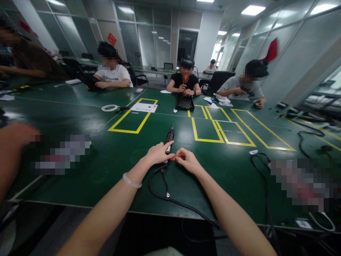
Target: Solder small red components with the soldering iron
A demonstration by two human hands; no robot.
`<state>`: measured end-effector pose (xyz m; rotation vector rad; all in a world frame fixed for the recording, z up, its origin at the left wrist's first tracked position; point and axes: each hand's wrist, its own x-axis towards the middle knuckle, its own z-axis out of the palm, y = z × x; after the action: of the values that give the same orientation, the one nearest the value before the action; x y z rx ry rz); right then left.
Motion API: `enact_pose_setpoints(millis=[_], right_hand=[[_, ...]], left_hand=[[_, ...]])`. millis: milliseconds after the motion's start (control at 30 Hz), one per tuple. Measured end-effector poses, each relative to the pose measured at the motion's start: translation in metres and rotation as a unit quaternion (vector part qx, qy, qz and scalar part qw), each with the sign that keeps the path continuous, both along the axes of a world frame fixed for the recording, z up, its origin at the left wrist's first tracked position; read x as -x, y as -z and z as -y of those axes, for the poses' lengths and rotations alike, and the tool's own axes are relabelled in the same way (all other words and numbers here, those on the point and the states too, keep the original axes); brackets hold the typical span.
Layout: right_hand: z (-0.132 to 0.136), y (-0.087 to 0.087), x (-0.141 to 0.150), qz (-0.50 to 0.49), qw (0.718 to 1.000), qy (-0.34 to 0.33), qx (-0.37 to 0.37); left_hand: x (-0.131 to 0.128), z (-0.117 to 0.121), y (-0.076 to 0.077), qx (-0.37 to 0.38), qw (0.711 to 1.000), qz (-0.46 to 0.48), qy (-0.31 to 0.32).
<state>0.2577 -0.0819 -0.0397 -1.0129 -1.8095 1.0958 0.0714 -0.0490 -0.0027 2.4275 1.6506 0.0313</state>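
A black electric screwdriver (169,139) lies on the green table (106,156), its tip pointing away from me. Its black cable (170,199) loops back toward the table's near edge. My left hand (159,153) rests over the tool's rear end, fingers curled on it, a pale bangle on the wrist. My right hand (187,159) is pinched shut close to the left fingertips, next to the tool's rear end, on something small and reddish that I cannot make out.
Yellow tape rectangles (133,121) mark the table. A black tray (184,103), a white tape ring (109,107) and a paper sheet (144,107) lie farther off. Several people sit around the far side. Another person's arm (10,149) is at the left. Cables (301,138) run at the right.
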Motion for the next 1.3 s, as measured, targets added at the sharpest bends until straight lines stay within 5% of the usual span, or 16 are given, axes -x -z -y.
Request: enact_pose_setpoints(millis=[467,633,1033,1300], right_hand=[[-0.003,0.005,0.003,-0.004,1.000,-0.004,0.018],[-0.002,0.007,0.001,0.005,1.000,-0.004,0.019],[-0.003,0.006,0.000,0.019,0.999,-0.002,0.028],[-0.001,0.000,-0.002,0.016,0.999,-0.004,0.034]], left_hand=[[0.016,-0.001,-0.003,-0.036,0.998,-0.041,-0.017],[0.053,-0.014,-0.003,-0.040,0.996,-0.063,-0.044],[0.190,-0.080,-0.004,-0.013,0.988,-0.112,-0.108],[0.214,-0.086,-0.019,-0.066,0.984,-0.145,-0.085]])
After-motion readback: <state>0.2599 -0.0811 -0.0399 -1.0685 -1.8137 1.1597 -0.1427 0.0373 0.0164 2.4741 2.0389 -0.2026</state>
